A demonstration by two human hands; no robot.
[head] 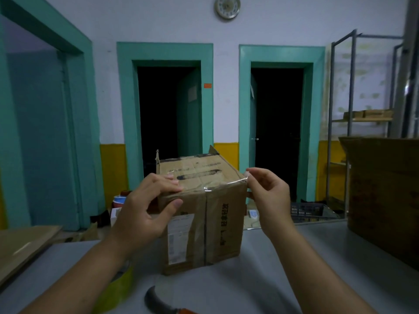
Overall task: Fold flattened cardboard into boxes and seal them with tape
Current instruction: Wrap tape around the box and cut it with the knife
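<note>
Noted nearest, at the front edge of the grey table (272, 279): a curved knife (158, 301) lying flat, with a yellow-green tape roll (118, 288) just to its left, partly hidden under the left forearm.

Found at mid-table: the cardboard box (204, 225), standing upright with its top closed and a white label on the near face. Gripped at the upper near-left edge by the left hand (145, 207), fingers curled over the top, thumb pressed on the front face.

Laid along the top near edge: a strip of clear tape (217, 185), reaching the right corner. Pinched there by the right hand (269, 198), fingertips closed on the tape end.

Flanked by flattened cardboard (25, 245) at left and a large carton (385, 196) at right.

Seen beyond: a dark crate (308, 210), two green-framed doorways (165, 53), a metal rack (350, 87) and a wall clock (227, 6).
</note>
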